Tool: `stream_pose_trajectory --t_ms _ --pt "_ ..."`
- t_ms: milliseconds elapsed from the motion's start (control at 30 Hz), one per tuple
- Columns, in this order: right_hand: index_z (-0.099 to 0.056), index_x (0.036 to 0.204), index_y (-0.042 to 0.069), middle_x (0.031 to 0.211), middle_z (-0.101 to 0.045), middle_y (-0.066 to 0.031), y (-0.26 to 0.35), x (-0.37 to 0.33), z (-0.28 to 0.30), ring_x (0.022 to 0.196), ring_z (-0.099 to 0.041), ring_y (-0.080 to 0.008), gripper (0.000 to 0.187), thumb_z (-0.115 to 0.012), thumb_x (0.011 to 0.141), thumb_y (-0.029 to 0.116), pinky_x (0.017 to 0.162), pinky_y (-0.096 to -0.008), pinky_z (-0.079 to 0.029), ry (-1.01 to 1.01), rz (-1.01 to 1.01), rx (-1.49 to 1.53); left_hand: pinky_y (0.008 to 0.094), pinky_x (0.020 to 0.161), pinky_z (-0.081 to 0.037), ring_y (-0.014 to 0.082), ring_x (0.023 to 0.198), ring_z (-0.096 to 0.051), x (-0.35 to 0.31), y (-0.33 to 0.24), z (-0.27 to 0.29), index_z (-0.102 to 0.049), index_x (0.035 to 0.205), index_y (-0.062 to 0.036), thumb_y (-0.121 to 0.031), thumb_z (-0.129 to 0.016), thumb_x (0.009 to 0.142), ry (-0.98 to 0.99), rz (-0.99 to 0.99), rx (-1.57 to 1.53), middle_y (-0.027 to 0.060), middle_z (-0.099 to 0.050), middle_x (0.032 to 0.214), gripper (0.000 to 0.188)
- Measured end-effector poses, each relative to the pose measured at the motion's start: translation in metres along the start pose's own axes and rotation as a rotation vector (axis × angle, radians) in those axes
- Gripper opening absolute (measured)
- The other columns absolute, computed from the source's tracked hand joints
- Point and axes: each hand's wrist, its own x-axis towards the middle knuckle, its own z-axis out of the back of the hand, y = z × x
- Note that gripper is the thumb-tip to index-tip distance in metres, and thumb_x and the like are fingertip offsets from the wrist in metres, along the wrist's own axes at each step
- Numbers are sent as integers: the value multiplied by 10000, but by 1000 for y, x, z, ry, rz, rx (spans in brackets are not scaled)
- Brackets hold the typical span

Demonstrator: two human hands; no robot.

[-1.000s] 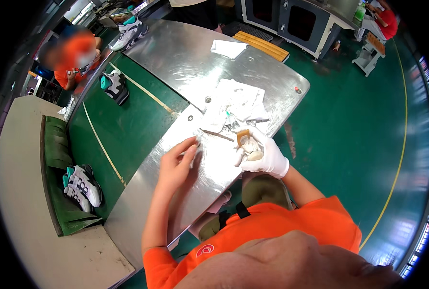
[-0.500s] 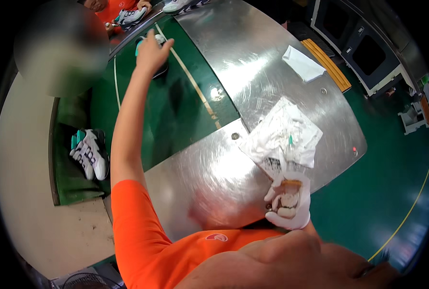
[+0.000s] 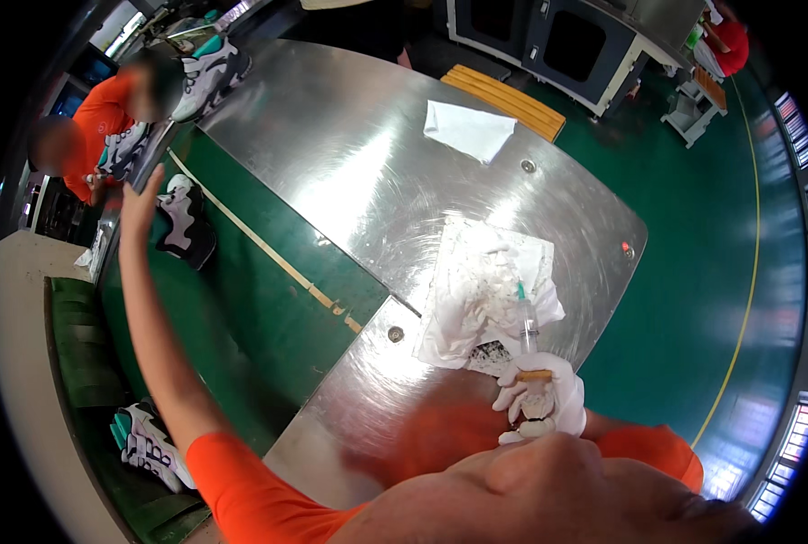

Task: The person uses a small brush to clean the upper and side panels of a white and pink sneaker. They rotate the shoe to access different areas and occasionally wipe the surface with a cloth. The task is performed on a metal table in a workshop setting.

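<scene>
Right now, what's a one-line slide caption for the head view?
Bare left hand outstretched beside a shoe on the green surface; gloved right hand holds a small brown piece near a green-tipped syringe.

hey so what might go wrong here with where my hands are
The bare left hand, stretched out close to a shoe on the green belt, might bump it askew. The gloved right hand holds a tan piece right by a green-tipped syringe, which it could nudge.
</scene>
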Motion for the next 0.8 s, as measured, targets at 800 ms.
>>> stream_pose_trajectory --t_ms 800 --pt "-468 1242 84 989 -584 -84 2 28 -6 832 -584 -175 684 -814 657 161 754 -313 -511 108 235 -294 414 808 -522 373 1016 -608 -429 -122 143 -505 1190 -41 -93 -792 716 -272 -907 348 185 -603 1172 557"
